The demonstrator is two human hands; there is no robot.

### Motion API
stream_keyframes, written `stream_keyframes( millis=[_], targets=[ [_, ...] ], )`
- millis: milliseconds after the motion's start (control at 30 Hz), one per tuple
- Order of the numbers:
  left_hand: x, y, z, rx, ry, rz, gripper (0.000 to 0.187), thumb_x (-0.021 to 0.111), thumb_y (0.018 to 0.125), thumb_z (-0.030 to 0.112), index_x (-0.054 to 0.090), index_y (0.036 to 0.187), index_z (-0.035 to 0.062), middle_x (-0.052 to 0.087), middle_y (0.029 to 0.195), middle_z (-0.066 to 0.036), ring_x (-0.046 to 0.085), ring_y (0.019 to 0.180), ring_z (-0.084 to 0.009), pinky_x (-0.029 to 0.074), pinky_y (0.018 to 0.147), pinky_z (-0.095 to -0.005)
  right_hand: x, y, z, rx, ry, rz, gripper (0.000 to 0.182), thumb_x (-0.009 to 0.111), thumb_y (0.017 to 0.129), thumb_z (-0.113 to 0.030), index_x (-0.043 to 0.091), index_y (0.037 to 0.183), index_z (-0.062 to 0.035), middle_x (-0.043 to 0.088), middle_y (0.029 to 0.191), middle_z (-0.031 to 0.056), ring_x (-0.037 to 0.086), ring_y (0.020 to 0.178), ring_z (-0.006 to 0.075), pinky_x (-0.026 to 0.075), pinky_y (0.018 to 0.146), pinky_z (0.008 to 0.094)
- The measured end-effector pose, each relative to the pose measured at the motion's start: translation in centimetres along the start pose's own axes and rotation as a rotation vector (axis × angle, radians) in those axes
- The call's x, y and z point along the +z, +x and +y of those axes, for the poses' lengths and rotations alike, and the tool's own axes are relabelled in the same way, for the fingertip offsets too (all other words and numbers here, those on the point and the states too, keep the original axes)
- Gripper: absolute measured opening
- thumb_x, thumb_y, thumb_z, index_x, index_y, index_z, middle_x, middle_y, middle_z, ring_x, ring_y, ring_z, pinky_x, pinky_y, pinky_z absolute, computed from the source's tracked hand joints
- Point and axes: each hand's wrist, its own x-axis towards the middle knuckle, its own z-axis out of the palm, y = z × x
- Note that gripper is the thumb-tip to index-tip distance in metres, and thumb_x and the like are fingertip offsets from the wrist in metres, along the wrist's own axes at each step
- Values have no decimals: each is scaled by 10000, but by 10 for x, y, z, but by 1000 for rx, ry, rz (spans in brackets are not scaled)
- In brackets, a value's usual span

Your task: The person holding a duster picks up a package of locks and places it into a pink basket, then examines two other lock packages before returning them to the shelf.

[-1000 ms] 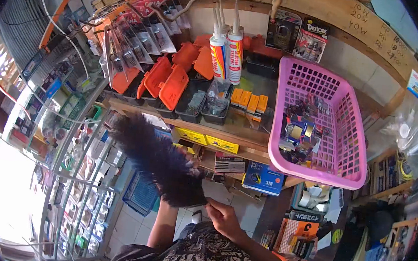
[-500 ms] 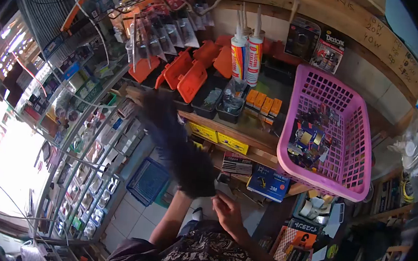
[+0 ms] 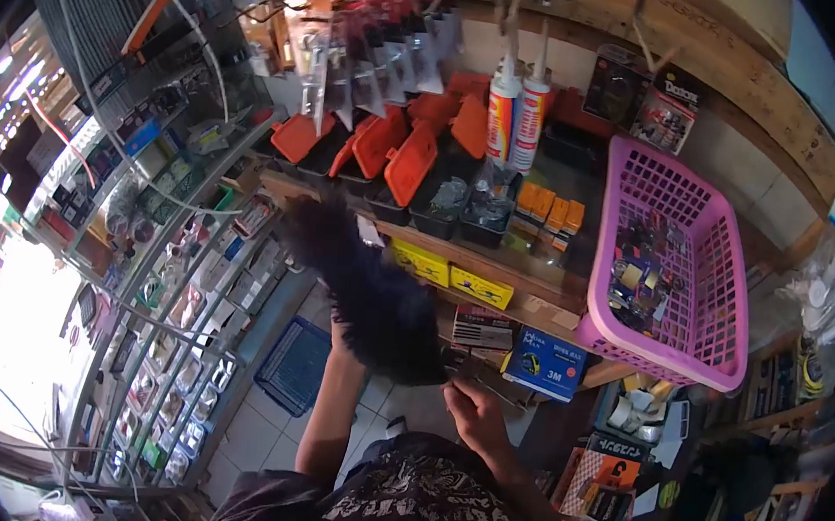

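Observation:
A black feather duster (image 3: 374, 292) stands tilted in front of the wooden shelf (image 3: 526, 281), its tip pointing up and to the left. My left hand (image 3: 340, 338) reaches up behind its lower feathers and holds it; the feathers hide most of the hand. My right hand (image 3: 471, 411) is just right of the duster's lower end, with fingers pinched together at its base. What exactly the fingers pinch is too small to tell.
A pink plastic basket (image 3: 716, 239) of small hardware overhangs the shelf at the right. Sealant tubes (image 3: 512, 109), orange-lidded bins (image 3: 388, 147) and yellow boxes (image 3: 437, 267) fill the shelf. A wire rack (image 3: 179, 338) of packets stands at the left, with a blue crate (image 3: 292, 364) on the floor.
The view has swung left and down, so the shelf and basket sit further right. The duster has moved up and right toward the shelf edge; my right hand followed its base.

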Motion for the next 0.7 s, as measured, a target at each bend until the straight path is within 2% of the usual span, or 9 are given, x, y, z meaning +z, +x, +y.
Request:
stream_keyframes(
  millis=[67, 100, 167, 300, 367, 467, 533, 667, 700],
  targets=[
    [-2, 16, 21, 31, -168, -517, 678, 401, 956, 585, 386, 1427, 98, 439, 1428, -146, 431, 1310, -305, 314, 1118, -478, 0, -3, -1, 62, 55, -46, 266, 522, 982, -193, 628, 1104, 18, 504, 660, 38, 437, 605, 84, 377, 546, 275],
    [-3, 18, 34, 54, -163, -514, 678, 401, 956, 585, 386, 1427, 98, 439, 1428, -146, 431, 1310, -305, 314, 1118, -478, -2, -8, 6, 56, 53, -69, 266, 522, 982, -193, 628, 1104, 18, 504, 660, 38, 437, 605, 84, 377, 546, 275],
    [9, 17, 62, 121, 50, -242, 765, 373, 920, 668, 397, 1413, 83, 463, 1397, -186, 445, 1291, -332, 324, 1106, -505, -11, -24, 27, 62, 32, -116, 262, 511, 988, -198, 626, 1072, 22, 466, 650, 20, 403, 592, 77, 362, 540, 292],
    [5, 22, 83, 144, -15, -297, 852, 317, 892, 729, 389, 1409, 54, 469, 1386, -203, 423, 1305, -369, 328, 1093, -542, -7, -33, 8, 33, -39, -42, 238, 505, 986, -203, 612, 975, 9, 399, 631, -1, 381, 583, 80, 337, 537, 297],
    [11, 20, 88, 219, 174, 50, 940, 290, 853, 779, 376, 1410, 27, 458, 1391, -222, 392, 1315, -421, 307, 1092, -575, 3, -25, 5, 70, -40, -1, 225, 505, 982, -192, 596, 922, 5, 387, 629, -4, 374, 584, 77, 330, 535, 293],
    [27, 18, 90, 237, 171, 80, 996, 281, 834, 802, 307, 1445, 16, 392, 1443, -226, 370, 1330, -432, 292, 1100, -579, 7, -22, 12, 51, -60, -50, 228, 506, 972, -171, 543, 820, -5, 378, 630, -8, 363, 590, 67, 318, 532, 281],
    [1, 26, 92, 189, -95, -143, 1032, 273, 819, 816, 197, 1480, 28, 280, 1510, -214, 359, 1341, -431, 298, 1107, -561, 8, -18, 13, -12, -81, -151, 247, 508, 966, -162, 507, 771, -11, 382, 634, -8, 359, 595, 61, 314, 532, 274],
    [7, 20, 103, 52, -304, -139, 1033, 260, 807, 831, 311, 1445, 19, 422, 1432, -203, 402, 1313, -426, 298, 1107, -566, 15, -13, 7, 97, -45, 35, 259, 543, 947, -158, 474, 746, -10, 390, 635, -16, 366, 619, 50, 317, 546, 259],
    [25, 16, 101, 190, 176, 188, 1011, 251, 819, 821, 371, 1413, 10, 481, 1382, -198, 451, 1279, -404, 332, 1089, -562, 19, -11, 3, 86, -33, -1, 249, 545, 946, -155, 484, 755, -8, 389, 633, -18, 365, 619, 49, 317, 548, 258]
  ],
)
